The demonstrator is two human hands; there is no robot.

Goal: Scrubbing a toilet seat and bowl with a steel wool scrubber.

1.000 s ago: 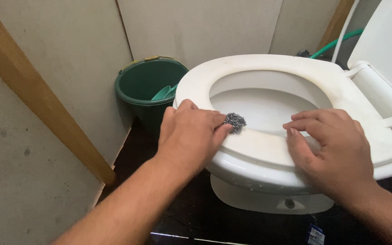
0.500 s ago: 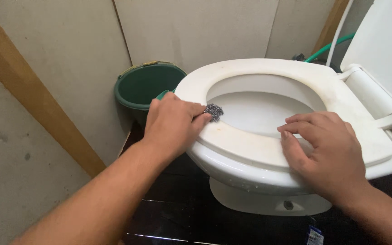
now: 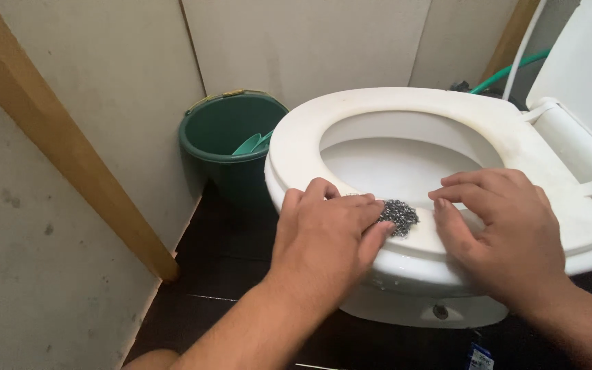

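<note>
Steel scourer (image 3: 400, 216) lies on the front of the white seat (image 3: 296, 147), where we press it under the flat, closed fingers of our left hand (image 3: 323, 236), while our right hand (image 3: 505, 226) rests just beside it, fingers loosely curled, with a green bucket (image 3: 217, 133) left of the toilet.

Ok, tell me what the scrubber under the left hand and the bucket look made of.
Scrubber: likely steel wool, a grey glinting tangle of wiry strands. Bucket: probably plastic, smooth dark green with a soft sheen; its handle looks metal.
</note>
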